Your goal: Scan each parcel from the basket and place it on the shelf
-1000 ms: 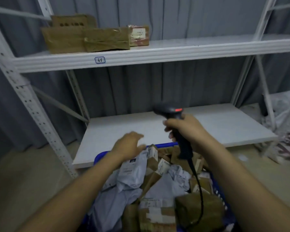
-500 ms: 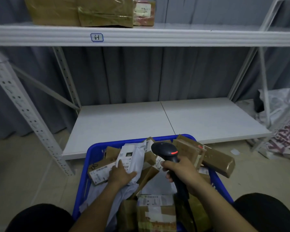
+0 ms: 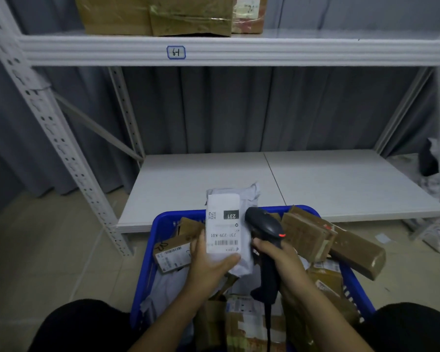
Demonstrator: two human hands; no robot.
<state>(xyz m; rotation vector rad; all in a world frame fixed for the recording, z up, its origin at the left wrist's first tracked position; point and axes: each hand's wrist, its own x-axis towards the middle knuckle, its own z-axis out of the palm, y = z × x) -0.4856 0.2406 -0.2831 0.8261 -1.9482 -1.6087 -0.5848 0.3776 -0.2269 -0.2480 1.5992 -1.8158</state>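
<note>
Lifted the grey mailer parcel (image 3: 229, 224) out of the blue basket (image 3: 160, 222) with the left hand (image 3: 208, 262); held it label-up above the heap, thumb curled across the label's lower edge, fingers (image 3: 199, 241) curled round the left side. Gripped the scanner (image 3: 264, 229) in the right hand (image 3: 280, 257), wrapped fully round the handle, head just beside the label's right edge. Half a second earlier, touched the same parcel low among the others; a second earlier, carried the scanner high and reached with a loosely spread left hand. Judged accordingly: picking done, scanning in hand, placing on the shelf (image 3: 341, 184) not yet done. Noted cardboard parcels (image 3: 153, 16) on the upper tier.
</note>
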